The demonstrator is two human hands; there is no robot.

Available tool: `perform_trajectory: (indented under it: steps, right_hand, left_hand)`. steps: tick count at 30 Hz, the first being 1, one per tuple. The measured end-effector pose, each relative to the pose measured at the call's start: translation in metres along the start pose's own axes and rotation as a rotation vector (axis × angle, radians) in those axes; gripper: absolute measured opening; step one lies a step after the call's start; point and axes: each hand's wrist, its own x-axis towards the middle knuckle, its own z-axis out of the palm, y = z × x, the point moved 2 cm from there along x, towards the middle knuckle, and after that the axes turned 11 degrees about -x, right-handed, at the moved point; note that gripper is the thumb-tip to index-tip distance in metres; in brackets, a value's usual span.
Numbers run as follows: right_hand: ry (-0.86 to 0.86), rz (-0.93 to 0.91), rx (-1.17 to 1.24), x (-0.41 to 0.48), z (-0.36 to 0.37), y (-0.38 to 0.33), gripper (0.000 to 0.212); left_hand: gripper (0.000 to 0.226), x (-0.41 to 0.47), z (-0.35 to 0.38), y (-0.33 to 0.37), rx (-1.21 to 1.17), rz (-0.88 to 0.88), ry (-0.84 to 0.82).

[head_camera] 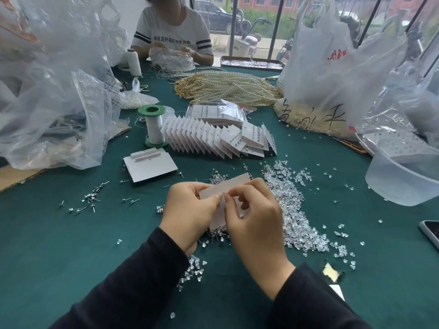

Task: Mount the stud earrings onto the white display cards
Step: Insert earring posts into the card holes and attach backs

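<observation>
My left hand (190,210) grips a white display card (228,186) held above the green table. My right hand (254,217) pinches at the card's middle, fingertips meeting my left thumb on a thin stud pin. Loose stud earrings (91,201) lie scattered to the left, and more lie under my hands. A heap of clear earring backs (294,219) spreads to the right. A row of filled cards (213,138) stands fanned out further back. A small stack of blank cards (152,168) lies to the left of centre.
A green-capped spool (154,127), big plastic bags (54,91) on both sides, a clear plastic tub (403,176) at right, a phone (431,233) at the right edge. Pearl strands (228,87) are piled at the back. Another person sits across the table.
</observation>
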Motion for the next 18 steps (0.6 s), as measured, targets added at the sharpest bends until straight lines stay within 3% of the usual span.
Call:
perform_trajectory:
  steps: [5,18]
  right_hand:
    - [0.094,0.104,0.111,0.000,0.001,-0.001,0.011]
    - [0.220,-0.030,0.065,-0.002,0.002,-0.002,0.004]
  left_hand:
    - [0.019,-0.009,0.008,0.001,-0.037,0.137,0.037]
    - [0.024,-0.018,0.013,-0.004,-0.191,0.176,0.033]
